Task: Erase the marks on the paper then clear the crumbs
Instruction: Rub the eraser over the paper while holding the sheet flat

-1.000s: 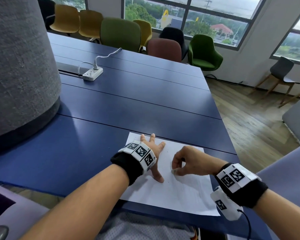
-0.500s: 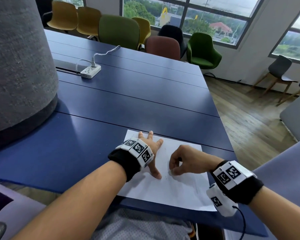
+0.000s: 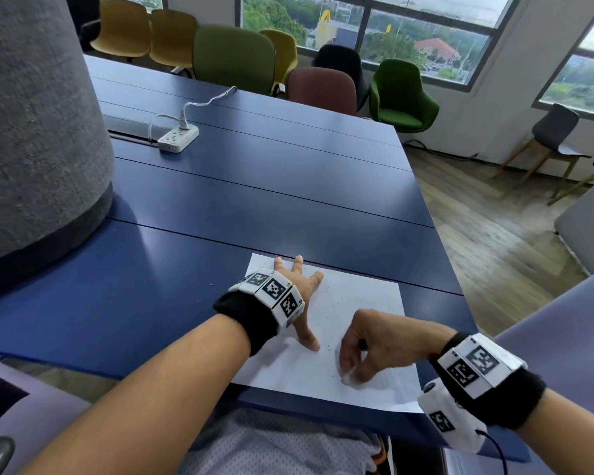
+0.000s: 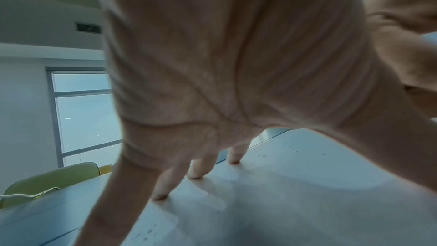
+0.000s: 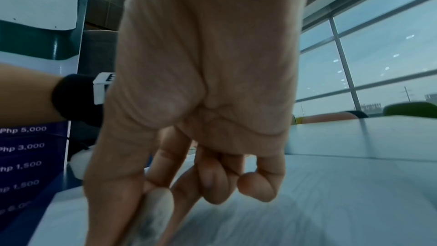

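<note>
On the long dark-blue panelled desk [image 3: 254, 186], near its front edge, a white rectangular sheet of paper [image 3: 367, 303] is laid flat. Its left part is pressed down by the left hand [image 3: 299, 296], whose fingers [image 4: 163, 184] are spread straight, the grip released and nothing held. Toward the sheet's near right corner, a small white eraser with a grey-smudged tip [image 5: 153, 212] is pinched in the grip of the right hand [image 3: 367, 344] and set against the paper. Tiny dark crumbs [image 3: 330, 317] are scattered over the sheet between the hands.
</note>
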### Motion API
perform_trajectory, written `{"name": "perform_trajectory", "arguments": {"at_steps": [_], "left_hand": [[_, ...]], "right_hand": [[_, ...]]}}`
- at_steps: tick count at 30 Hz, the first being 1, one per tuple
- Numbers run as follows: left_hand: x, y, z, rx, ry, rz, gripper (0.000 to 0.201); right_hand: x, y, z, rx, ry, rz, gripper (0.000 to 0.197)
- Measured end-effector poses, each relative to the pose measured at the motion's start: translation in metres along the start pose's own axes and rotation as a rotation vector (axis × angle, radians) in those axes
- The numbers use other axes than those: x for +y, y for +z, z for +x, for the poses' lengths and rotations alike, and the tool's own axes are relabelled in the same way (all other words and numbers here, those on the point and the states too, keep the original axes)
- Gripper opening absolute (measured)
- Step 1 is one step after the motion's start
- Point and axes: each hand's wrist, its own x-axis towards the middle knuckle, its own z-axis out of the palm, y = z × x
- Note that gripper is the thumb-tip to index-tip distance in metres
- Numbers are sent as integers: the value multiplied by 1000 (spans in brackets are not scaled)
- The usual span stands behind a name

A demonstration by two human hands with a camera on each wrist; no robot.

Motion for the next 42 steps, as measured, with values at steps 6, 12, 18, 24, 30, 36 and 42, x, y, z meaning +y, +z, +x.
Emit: {"name": "perform_trajectory", "arguments": {"at_steps": [6, 12, 18, 24, 30, 36, 42], "left_hand": [[0, 0, 0, -2, 3, 1, 141], [0, 0, 0, 3, 5, -3, 141], [0, 1, 2, 3, 7, 3, 139], [-1, 2, 8, -12, -12, 7, 140], [0, 1, 7, -18, -14, 3, 139], [1, 1, 6, -8, -11, 5, 138], [0, 1, 6, -13, -11, 0, 139]], "right_hand": [[6, 0, -1, 119, 18, 4, 10], [8, -3, -1, 130, 17, 15, 9], [5, -4, -2, -9, 29, 17, 12], [22, -36, 22, 251, 113, 5, 11], [26, -35, 24, 232, 116, 39, 8], [29, -39, 31, 324, 111, 86, 9], [28, -36, 25, 204, 104, 39, 11]]}}
